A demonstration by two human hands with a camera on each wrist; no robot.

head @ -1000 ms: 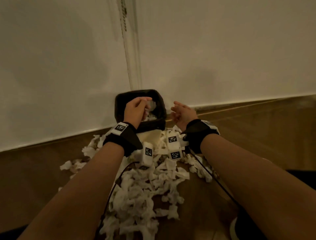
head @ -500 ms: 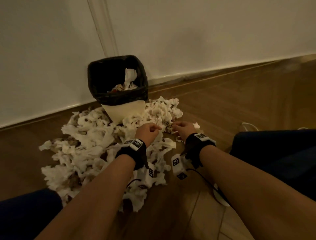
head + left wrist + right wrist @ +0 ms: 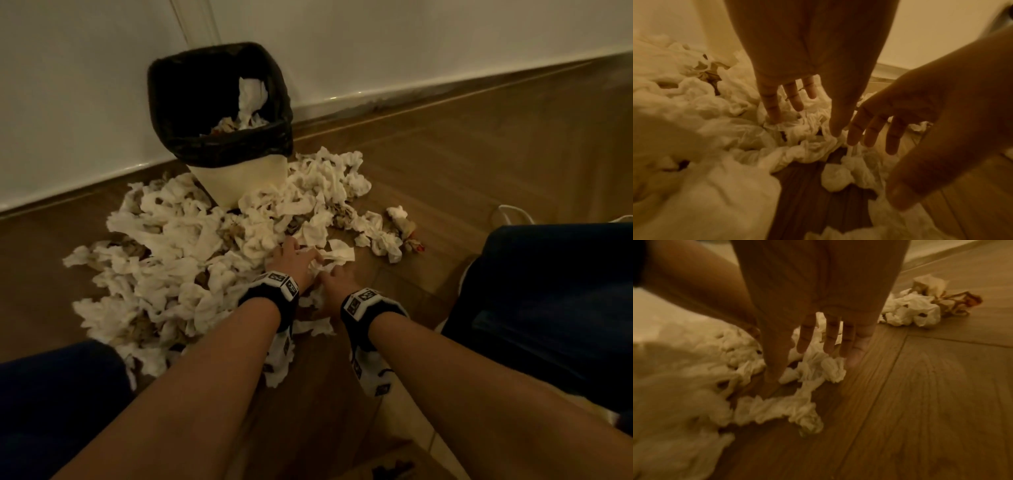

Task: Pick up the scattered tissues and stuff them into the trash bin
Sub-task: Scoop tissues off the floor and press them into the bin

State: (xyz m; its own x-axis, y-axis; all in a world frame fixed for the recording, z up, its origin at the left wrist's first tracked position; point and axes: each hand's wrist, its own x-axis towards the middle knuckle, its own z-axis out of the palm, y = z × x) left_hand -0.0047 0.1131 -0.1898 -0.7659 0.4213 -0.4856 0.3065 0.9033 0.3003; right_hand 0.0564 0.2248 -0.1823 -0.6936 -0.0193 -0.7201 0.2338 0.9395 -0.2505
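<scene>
From the head camera, the trash bin (image 3: 236, 178) stands against the white wall (image 3: 411, 41), lined with a black bag (image 3: 219, 144) and holding a few tissues inside. The scattered tissues (image 3: 178, 260) spread over the wooden floor (image 3: 462, 164) in front of the bin and to its left, with a small separate clump (image 3: 394, 236) off to the right. Both hands reach down at the near right edge of the pile: the left hand (image 3: 291, 262) lies on the tissues, and the right hand (image 3: 337, 284) is just beside it — crumpled white paper shows between them.

In the left wrist view, the left hand (image 3: 813, 65) has its fingers (image 3: 772, 104) straight and spread, tips touching the tissues (image 3: 797, 129) below. The right hand (image 3: 931, 113) comes in from the right, fingers extended and slightly apart, hovering just over the paper.

In the right wrist view, the right hand (image 3: 818, 305) is splayed — its fingers (image 3: 805, 337) are straight and separated, with the thumb tip down on the floor (image 3: 920, 394) among the tissues (image 3: 818, 368). Crumpled paper lies directly under and in front of the fingertips; nothing is pinched or clasped.
</scene>
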